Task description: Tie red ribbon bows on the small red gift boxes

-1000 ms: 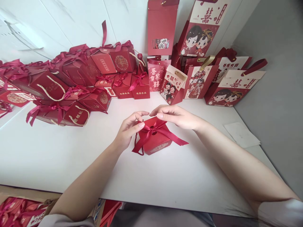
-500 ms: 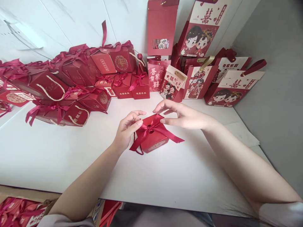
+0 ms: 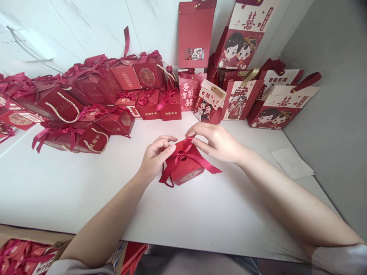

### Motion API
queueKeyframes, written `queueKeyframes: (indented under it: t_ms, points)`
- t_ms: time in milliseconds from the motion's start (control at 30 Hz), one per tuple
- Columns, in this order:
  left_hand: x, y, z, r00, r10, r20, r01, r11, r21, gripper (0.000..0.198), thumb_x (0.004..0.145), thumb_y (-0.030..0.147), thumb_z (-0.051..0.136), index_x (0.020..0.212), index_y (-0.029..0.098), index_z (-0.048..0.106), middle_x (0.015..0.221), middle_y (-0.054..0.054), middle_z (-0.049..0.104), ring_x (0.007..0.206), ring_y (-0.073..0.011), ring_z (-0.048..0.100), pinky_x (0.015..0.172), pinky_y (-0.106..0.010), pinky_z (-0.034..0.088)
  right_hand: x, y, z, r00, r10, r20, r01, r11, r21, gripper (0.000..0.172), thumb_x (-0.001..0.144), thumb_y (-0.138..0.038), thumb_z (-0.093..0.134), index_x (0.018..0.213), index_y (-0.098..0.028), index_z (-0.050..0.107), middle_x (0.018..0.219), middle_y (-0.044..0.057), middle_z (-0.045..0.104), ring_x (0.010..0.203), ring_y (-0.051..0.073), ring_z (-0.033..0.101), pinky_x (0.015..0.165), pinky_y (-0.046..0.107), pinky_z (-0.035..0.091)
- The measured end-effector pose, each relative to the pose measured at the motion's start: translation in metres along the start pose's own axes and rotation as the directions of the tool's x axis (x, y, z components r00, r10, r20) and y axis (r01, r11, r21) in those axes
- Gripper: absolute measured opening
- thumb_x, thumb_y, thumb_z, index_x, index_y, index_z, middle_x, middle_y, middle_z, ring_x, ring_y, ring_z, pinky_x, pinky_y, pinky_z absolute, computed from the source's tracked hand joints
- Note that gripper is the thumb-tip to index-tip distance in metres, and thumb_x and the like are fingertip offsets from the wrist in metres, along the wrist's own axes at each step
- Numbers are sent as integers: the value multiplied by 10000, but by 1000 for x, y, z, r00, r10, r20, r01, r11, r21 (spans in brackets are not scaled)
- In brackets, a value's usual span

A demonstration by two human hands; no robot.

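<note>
A small red gift box [image 3: 183, 176] with a gold round emblem sits on the white table in front of me. Across its top is a tied red ribbon bow [image 3: 197, 156], its two tails hanging over the near edge. My right hand [image 3: 219, 143] pinches the upper right loop of this bow between thumb and fingers. At the box's left side, my left hand [image 3: 155, 154] is closed, its thumb and curled fingers at the bow's left loop; the fingertips are partly hidden. A dark red cord handle [image 3: 169, 183] hangs on the box's left.
Several red ribbon-tied boxes [image 3: 97, 84] are stacked at the back left. Printed paper gift bags [image 3: 283, 107] stand along the back right. White paper [image 3: 291, 162] lies near the grey side wall [image 3: 338, 114]. Below the table's front edge, a carton holds more red boxes [image 3: 23, 256].
My right hand has come in and closed on the bow's right loop. The left fingers have drawn in slightly at the left loop. The ribbon tails have shifted a little; the box stays put.
</note>
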State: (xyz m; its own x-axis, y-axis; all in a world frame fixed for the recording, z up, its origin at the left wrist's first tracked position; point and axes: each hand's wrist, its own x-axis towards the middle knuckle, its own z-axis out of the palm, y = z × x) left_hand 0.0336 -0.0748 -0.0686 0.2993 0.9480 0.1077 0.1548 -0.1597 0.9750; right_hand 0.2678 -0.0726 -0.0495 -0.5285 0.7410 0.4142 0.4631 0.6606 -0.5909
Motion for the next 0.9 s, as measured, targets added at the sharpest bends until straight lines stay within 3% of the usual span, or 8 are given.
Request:
queueKeyframes:
  t_ms: [200,300,400,467,533,667,767,900]
  points:
    - [1,-4,-2,999,25,36,-24,999,-31,396,866,413,662,601,165,506,1079,-90,648,953,-216,615,862,-368,492,-2,4,-6,999,25,-27,-25,1000,-18,192,950,-211,517,1127,-234,587,1154,82,652,980,257,643,879,406,505]
    - [0,-3,-4,997,31,75,-27,998,-52,353,886,432,640,673,171,533,1111,-87,649,959,-212,628,861,-358,500,-3,5,-11,997,58,47,-60,997,41,280,947,-293,572,1224,-250,573,1243,87,629,1071,277,631,960,447,497]
    - [3,-4,-12,989,35,145,-24,997,-77,259,903,472,615,959,220,590,1198,-89,635,1051,-237,635,855,-361,514,-7,7,-15,975,81,209,-111,985,136,688,842,-432,739,1446,-300,437,1461,89,500,1284,312,534,1067,471,452]
    - [8,-10,-19,979,34,200,-32,999,-16,351,900,500,616,1139,247,564,1221,-94,630,1066,-239,635,871,-359,510,-9,9,-16,944,59,325,-124,976,181,1066,706,-436,858,1570,-338,240,1587,84,348,1421,330,398,1141,466,388]
    - [14,-21,-24,976,32,214,-41,998,39,426,898,556,594,1177,235,569,1184,-97,645,1015,-229,640,892,-357,494,-11,12,-15,927,23,374,-113,969,221,1257,638,-375,901,1603,-351,96,1626,82,272,1474,325,314,1179,446,337]
    - [23,-46,-25,989,-55,136,77,983,-166,625,890,750,390,1068,205,638,1047,-95,689,955,-247,650,862,-373,493,-11,16,-8,925,10,381,-130,948,290,1221,680,-260,845,1606,-344,54,1591,93,340,1407,284,424,1152,409,371]
    - [23,-54,-23,986,-120,116,152,934,-324,700,832,825,386,1028,208,651,981,-91,708,894,-269,673,815,-400,510,-10,20,-3,927,67,369,-188,935,301,1161,713,-182,770,1608,-329,46,1584,109,337,1348,268,480,1108,402,424]
    - [22,-57,-24,979,101,178,-28,929,-369,807,741,878,472,1157,205,627,1190,-145,677,1130,-339,629,934,-456,509,-6,30,4,977,64,202,-143,903,405,1169,717,-163,744,1604,-330,2,1568,131,318,1360,281,448,1107,458,421]
